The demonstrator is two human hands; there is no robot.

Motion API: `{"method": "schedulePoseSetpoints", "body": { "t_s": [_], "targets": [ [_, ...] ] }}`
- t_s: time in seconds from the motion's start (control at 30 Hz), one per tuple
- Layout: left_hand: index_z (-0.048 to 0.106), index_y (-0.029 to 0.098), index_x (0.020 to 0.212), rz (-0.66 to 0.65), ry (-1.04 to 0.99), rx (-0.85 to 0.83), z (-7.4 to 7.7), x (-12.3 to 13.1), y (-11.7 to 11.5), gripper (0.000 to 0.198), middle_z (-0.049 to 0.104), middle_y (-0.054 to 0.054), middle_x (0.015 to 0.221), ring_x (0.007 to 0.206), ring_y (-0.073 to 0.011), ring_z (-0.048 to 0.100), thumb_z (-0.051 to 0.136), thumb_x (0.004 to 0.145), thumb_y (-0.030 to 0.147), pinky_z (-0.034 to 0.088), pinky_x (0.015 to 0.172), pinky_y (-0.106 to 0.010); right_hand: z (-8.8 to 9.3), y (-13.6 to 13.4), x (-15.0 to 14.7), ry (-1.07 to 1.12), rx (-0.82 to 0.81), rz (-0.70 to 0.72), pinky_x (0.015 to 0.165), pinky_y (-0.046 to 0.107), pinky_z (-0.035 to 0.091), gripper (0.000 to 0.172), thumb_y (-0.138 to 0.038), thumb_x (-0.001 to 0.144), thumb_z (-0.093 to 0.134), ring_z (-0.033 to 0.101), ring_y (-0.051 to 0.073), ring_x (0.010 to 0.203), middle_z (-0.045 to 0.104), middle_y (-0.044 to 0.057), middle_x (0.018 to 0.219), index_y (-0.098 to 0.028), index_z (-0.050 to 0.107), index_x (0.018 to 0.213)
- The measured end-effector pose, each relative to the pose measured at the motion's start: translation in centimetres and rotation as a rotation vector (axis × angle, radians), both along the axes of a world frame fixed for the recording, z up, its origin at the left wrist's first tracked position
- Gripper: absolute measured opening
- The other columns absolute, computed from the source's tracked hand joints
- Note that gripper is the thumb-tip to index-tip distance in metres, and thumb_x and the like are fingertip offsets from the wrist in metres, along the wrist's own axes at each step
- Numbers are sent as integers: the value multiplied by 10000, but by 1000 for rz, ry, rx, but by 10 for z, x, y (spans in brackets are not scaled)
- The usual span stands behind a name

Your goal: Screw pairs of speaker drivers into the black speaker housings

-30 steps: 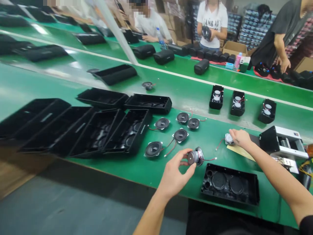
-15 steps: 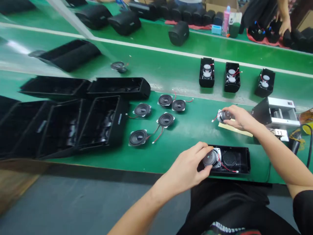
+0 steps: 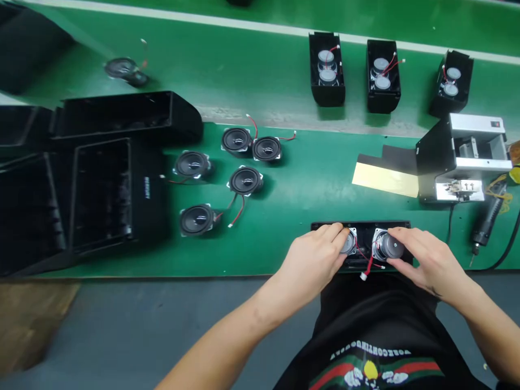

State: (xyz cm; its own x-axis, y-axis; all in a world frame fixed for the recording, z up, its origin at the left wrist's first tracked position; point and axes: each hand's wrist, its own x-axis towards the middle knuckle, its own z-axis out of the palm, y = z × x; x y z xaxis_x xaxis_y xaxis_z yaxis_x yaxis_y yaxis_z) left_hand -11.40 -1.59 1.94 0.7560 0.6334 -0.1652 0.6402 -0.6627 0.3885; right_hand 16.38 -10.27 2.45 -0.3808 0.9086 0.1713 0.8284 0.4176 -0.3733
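Note:
Close to the bench's front edge lies a black speaker box (image 3: 361, 224), its inside facing up. My left hand (image 3: 319, 252) is closed round a speaker driver (image 3: 348, 244) seated in the box's left half, covering part of it. In the right half, my right hand (image 3: 424, 260) grips a second speaker driver (image 3: 390, 246) by its magnet; it looks slightly tilted. Red wires with a white plug (image 3: 363, 276) hang over the box's front rim. Left of the box, several loose speaker drivers (image 3: 246, 180) rest cone up on the green bench.
Large black housings (image 3: 156, 211) crowd the left side. At the back right stand three small black boxes (image 3: 384, 100) with paired drivers. A silver-and-black machine (image 3: 479, 162), a yellow strip (image 3: 384, 179) and an electric screwdriver (image 3: 487, 219) occupy the right.
My right hand has brought its driver from beside the yellow strip down into the box's right half. My left hand stays on the left driver. The view has tilted downward.

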Motion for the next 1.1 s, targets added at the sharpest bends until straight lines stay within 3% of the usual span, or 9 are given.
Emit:
{"method": "schedulePoseSetpoints", "body": {
  "t_s": [0.1,0.2,0.37,0.53,0.73,1.1],
  "targets": [
    [650,195,1332,8,12,-20,-1,0,0,323,703,-116,1341,1150,-265,722,611,1012,225,629,965,-371,0,3,-8,-69,28,5,804,383,492,373,-299,1078,605,671,221,1062,720,125,1286,-129,562,1408],
    [646,195,1336,6,26,-22,-2,1,0,316,701,-110,1340,1156,-252,717,584,1029,232,627,967,-350,3,8,-14,-147,17,44,828,400,434,335,-264,1099,546,636,230,1090,700,125,1349,-120,580,1400],
    [654,170,1313,-4,40,18,-2,6,-1,295,712,-115,1316,1133,-258,727,633,1024,224,637,929,-350,-5,15,-18,-249,25,77,828,429,368,325,-220,1100,505,602,236,993,722,128,1293,-84,604,1378],
    [655,154,1301,-12,13,39,2,8,-1,313,725,-109,1283,1084,-257,736,703,994,190,642,868,-357,-9,20,-15,-227,27,97,850,420,356,290,-251,1084,583,618,224,985,728,97,1304,-112,619,1337],
    [662,132,1304,-22,36,30,5,9,0,415,735,-80,1245,1063,-266,736,816,922,182,645,832,-381,-4,23,-10,-232,-37,108,841,411,357,371,-241,1028,679,631,237,970,742,80,1249,-105,604,1365],
    [662,154,1316,1,6,39,2,7,2,454,742,-73,1296,1085,-248,742,848,903,187,630,859,-346,-11,23,-2,-179,-49,126,840,408,359,326,-298,1097,582,693,206,973,742,30,1313,-153,591,1388]
  ]
}}
